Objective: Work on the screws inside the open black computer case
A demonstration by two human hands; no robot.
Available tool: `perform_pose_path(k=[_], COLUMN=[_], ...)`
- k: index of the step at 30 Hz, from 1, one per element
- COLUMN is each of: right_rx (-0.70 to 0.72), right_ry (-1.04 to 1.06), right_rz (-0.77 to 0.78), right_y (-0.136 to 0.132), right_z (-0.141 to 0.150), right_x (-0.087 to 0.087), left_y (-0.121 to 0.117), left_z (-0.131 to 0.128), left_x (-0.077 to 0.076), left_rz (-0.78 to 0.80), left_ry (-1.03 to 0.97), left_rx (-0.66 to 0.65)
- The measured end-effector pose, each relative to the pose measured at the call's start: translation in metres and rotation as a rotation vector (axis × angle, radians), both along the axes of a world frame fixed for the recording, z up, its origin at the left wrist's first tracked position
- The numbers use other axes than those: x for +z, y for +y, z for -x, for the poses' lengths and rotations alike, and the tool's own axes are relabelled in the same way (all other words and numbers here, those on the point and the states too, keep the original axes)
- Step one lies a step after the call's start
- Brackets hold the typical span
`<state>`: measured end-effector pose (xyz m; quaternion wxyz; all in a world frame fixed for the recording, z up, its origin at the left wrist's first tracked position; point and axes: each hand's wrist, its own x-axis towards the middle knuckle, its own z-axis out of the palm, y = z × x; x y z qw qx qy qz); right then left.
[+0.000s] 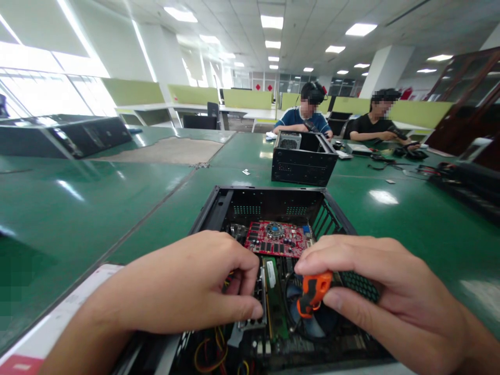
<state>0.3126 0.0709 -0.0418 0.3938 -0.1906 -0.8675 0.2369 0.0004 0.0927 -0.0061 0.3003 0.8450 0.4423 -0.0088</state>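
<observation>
An open black computer case (219, 205) lies on the green table in front of me. Inside it a red graphics card (278, 238) stands behind a green memory module (276, 302) and a cooler fan (316, 323). My left hand (195, 284) is curled, its fingertips pressed against the metal bracket beside the memory slots. My right hand (375, 281) is closed round an orange-and-black screwdriver handle (312, 292), held above the fan; the shaft is hidden.
A second open black case (302, 159) stands farther back on the table. Two people sit behind it with cables and small parts (394, 156). More black cases lie at the far left (70, 135) and right (469, 182). Yellow and red wires (213, 354) show at the near case's front.
</observation>
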Motion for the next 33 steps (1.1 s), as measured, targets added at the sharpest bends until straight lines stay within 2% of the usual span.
perform_pose_path(k=[10, 18, 24, 29, 33], right_rx=[-0.054, -0.017, -0.024, 0.004, -0.016], right_ry=[-0.033, -0.02, -0.029, 0.041, 0.014], right_rz=[0.013, 0.009, -0.002, -0.062, -0.056], right_y=[-0.0036, -0.0045, -0.0029, 0.001, 0.0021], right_z=[-0.0033, -0.0025, -0.001, 0.0018, 0.0008], right_x=[0.002, -0.0003, -0.0013, -0.0051, -0.0016], left_y=[-0.0021, 0.001, -0.0012, -0.0013, -0.002], left_z=[0.0007, -0.0005, -0.0009, 0.0005, 0.0015], left_x=[0.0006, -0.0017, 0.0019, 0.0006, -0.001], left_rz=[-0.015, -0.005, -0.003, -0.007, -0.032], left_ry=[-0.011, 0.007, 0.02, 0.006, -0.011], left_rx=[-0.006, 0.0, 0.008, -0.004, -0.009])
